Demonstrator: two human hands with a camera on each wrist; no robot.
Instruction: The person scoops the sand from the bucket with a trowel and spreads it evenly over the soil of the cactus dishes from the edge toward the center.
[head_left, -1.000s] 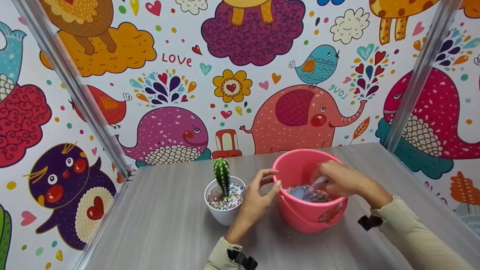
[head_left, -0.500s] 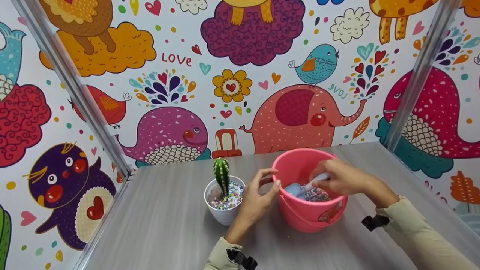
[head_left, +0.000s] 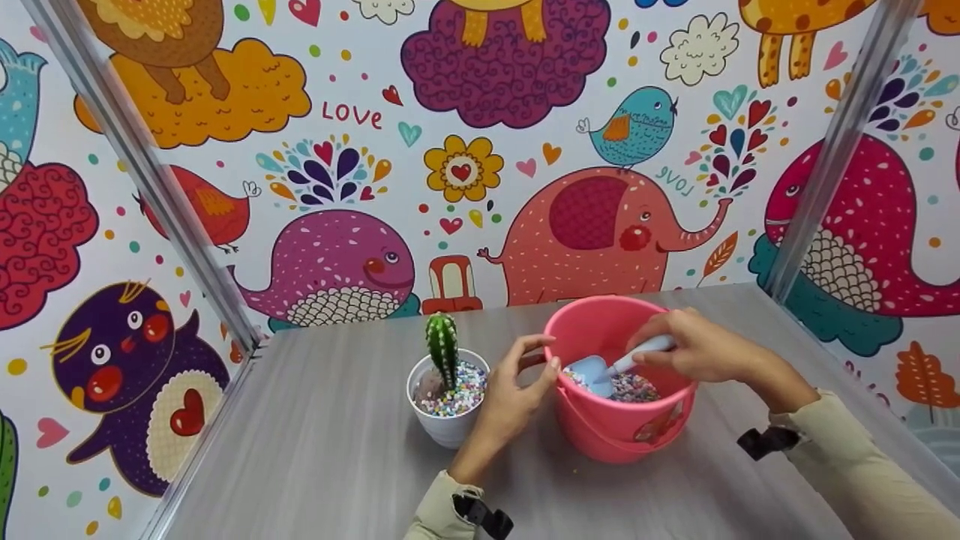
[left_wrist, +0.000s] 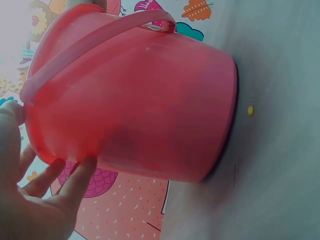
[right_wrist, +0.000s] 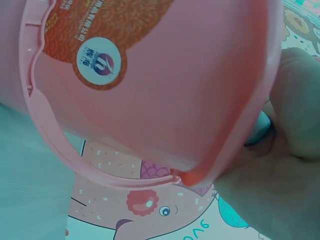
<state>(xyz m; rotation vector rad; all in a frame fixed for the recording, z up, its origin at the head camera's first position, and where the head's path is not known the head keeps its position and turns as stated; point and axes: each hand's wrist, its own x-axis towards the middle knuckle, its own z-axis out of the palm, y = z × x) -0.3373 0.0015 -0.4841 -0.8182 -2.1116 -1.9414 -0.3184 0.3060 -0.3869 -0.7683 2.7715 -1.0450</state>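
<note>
A pink bucket [head_left: 611,431] stands on the table with small multicoloured pebbles [head_left: 634,388] inside. My right hand [head_left: 701,349] grips the handle of a light blue toy shovel [head_left: 595,373], whose blade carries pebbles inside the bucket near its left rim. In the right wrist view the bucket's wall hides most of the shovel. My left hand [head_left: 517,390] holds the bucket's left side, with thumb and fingers [left_wrist: 82,177] spread along the rim and outer wall. Left of that hand stands a white pot [head_left: 442,429] with a green cactus [head_left: 443,349] and coloured pebbles.
The bucket's handle [left_wrist: 100,42] hangs down its outer side. A tiny yellow pebble [left_wrist: 251,110] lies on the grey table [head_left: 322,442] close to the bucket's base. Cartoon-printed walls [head_left: 457,90] rise behind and at both sides, with metal posts at the corners.
My right hand has risen and moved right, drawing the shovel up from among the pebbles with a load on its blade. My left hand stays on the bucket.
</note>
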